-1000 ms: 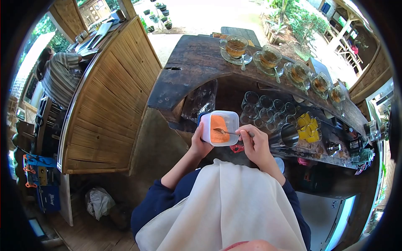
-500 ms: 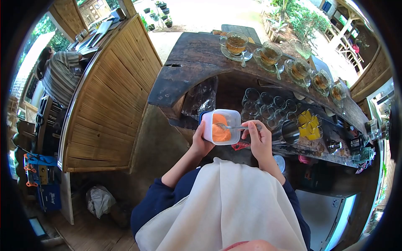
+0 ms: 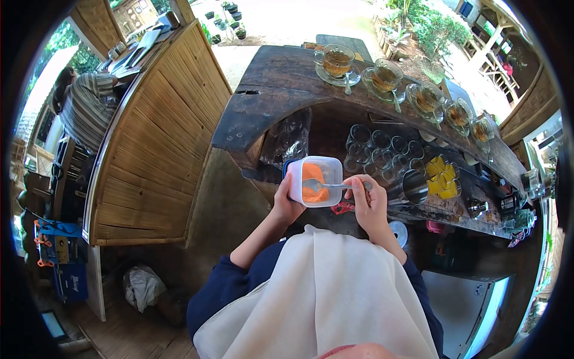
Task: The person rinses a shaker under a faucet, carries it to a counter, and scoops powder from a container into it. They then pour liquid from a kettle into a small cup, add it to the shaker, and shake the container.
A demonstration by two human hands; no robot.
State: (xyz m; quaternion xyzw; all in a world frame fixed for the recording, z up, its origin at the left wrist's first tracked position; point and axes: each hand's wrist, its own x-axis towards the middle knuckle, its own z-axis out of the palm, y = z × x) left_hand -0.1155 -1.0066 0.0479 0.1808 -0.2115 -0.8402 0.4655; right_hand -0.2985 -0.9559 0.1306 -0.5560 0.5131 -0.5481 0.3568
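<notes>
One metal spoon is pinched in the right hand; its bowl has just been shifted leftward inside the plastic tub, apparently against orange powder; tub is gripped by the left hand

1 head camera is looking forward and down over the left hand and right hand, facing the bench.

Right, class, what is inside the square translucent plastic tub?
Orange powder and the end of a silver metal spoon are inside the tub. The floor beneath the powder is covered and cannot be seen.
</notes>
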